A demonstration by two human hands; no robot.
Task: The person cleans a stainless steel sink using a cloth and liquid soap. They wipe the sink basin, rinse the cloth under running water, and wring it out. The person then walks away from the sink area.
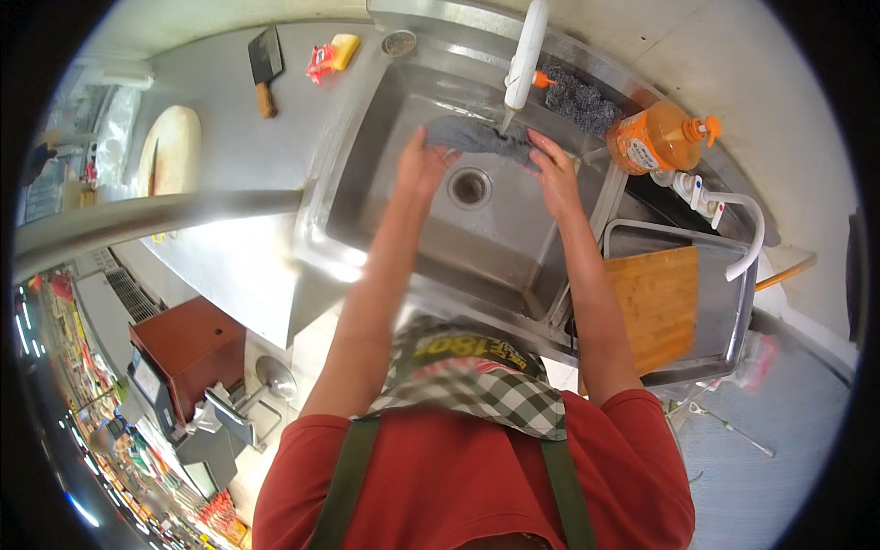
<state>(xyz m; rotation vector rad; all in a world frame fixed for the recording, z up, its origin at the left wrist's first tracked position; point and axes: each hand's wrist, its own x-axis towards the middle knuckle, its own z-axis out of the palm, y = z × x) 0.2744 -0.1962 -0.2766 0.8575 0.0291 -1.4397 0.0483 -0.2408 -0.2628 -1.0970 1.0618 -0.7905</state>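
Observation:
A wet grey cloth (467, 135) is stretched between my two hands over the stainless steel sink (440, 213). My left hand (425, 163) grips its left end, with the fingers partly behind it. At the right end, my right hand (552, 165) holds the cloth between thumb and fingers. Water runs from the white faucet (526, 62) onto the cloth, right of its middle. Below the cloth, the round drain (470, 187) shows in the sink floor.
A cleaver (265, 65), a red and yellow packet (333, 56) and a cutting board (180, 148) with a knife lie on the left counter. An orange soap bottle (653, 139) and dark grey cloth (581, 103) are at the sink's right rim. A wooden board (653, 306) rests in a metal tray.

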